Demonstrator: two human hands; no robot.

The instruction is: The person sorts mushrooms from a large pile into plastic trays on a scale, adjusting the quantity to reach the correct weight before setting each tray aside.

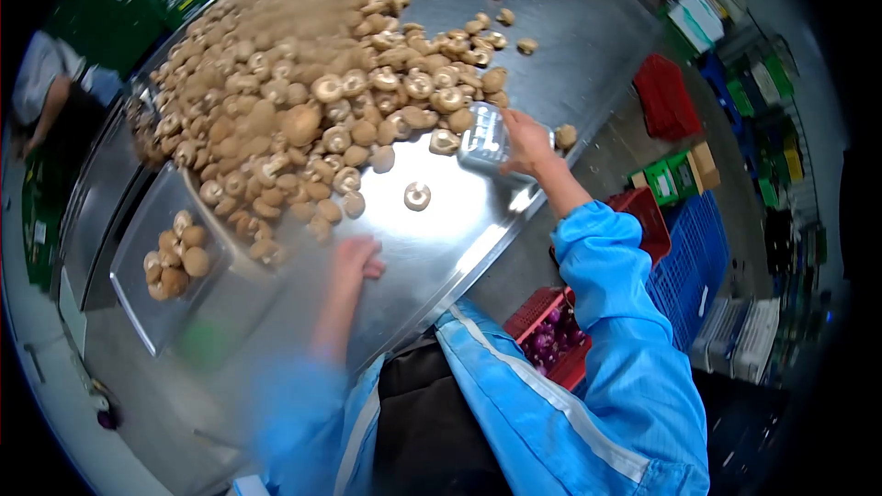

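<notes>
I have the clear punnet (480, 136) gripped in my right hand (528, 144), just right of the mushroom heap (276, 101); I can't read its long axis. My left hand (354, 262) blurs near the heap's close edge, its grip untellable. Left of the heap, a clear tray (170, 197) holds mushrooms (175, 257). One loose mushroom (417, 196) lies gills-up on the metal desk (579, 37), nearer me than the heap.

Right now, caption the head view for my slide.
Right hand on a clear tray, left hand over the metal table, mushrooms heaped beyond.
</notes>
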